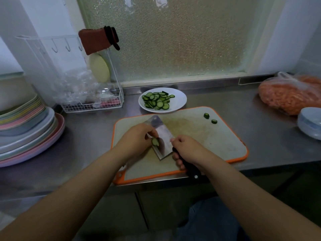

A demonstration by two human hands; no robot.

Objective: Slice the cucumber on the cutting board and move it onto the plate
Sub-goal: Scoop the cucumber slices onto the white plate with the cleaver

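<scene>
Head view: the right hand (186, 150) grips the cleaver (163, 136) over the cutting board (217, 136). Left hand (137, 138) fingers pinch a cucumber slice (155, 141) against the blade. Slices fill the plate (178, 101) at the board's far edge.

Both forearms reach forward, left hand (137, 138) pinching with fingertips, right hand (187, 150) fisted.

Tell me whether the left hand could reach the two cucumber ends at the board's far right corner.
Probably not directly: the left hand holds a slice against the cleaver, and the cucumber ends lie beyond the blade and right hand.
</scene>
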